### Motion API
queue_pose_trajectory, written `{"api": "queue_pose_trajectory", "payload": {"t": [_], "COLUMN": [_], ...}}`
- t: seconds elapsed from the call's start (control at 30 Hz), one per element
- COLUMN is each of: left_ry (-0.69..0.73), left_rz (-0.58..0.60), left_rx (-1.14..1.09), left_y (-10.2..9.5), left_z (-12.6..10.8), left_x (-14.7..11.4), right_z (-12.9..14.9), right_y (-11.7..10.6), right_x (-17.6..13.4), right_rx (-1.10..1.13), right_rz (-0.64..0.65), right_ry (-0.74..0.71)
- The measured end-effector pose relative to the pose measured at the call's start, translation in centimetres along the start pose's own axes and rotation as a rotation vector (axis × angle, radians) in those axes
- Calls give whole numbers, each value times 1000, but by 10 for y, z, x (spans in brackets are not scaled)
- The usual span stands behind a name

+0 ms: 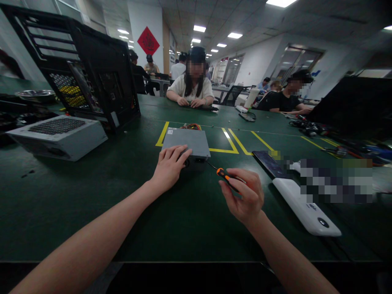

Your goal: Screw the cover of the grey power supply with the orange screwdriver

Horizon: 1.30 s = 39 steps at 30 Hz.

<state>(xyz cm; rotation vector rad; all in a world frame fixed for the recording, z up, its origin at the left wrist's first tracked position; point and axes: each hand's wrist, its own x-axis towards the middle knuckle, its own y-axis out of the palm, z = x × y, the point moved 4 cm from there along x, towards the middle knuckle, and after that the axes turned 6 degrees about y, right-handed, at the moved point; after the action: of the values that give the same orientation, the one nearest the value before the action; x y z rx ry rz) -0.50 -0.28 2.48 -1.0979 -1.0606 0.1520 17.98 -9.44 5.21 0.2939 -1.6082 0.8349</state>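
A grey computer power supply (192, 141) lies on the green table (122, 220), with its socket side facing me. Coloured cables (192, 127) bunch behind its far edge. My left hand (170, 165) rests on top of it at the near left, fingers spread over the casing. In my right hand (246, 194) is a screwdriver (228, 175) with an orange and black handle, gripped between thumb and fingers. Its thin shaft points left, and the tip is at or close to the near right corner of the power supply; contact is too small to tell.
An open black computer case (101, 77) stands at the left behind a second power supply (58, 136). To the right lie a phone (269, 163) and a white device (303, 204). A person (191, 83) sits across the table. Yellow tape (231, 141) marks the surface.
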Motion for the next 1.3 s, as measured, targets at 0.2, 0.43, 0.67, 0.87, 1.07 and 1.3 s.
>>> {"api": "queue_pose_trajectory", "payload": {"t": [0.2,0.43,0.67,0.87,1.07,1.3], "left_ry": [3,2,92,212,220,217], "left_rz": [2,10,15,75,107,109], "left_rx": [-12,-13,-30,-65,-36,-29], "left_y": [0,-1,-3,-4,-2,0], "left_z": [0,-4,-16,-29,-28,-28], "left_x": [0,2,3,3,3,2], "right_z": [-2,-4,-2,-3,-3,-4], "right_y": [-2,-2,-3,-3,-4,-3], "right_x": [1,3,4,3,5,4], "right_rx": [12,39,10,10,31,81], "right_rz": [-24,-34,-15,30,7,11], "right_ry": [63,80,74,76,106,106]}}
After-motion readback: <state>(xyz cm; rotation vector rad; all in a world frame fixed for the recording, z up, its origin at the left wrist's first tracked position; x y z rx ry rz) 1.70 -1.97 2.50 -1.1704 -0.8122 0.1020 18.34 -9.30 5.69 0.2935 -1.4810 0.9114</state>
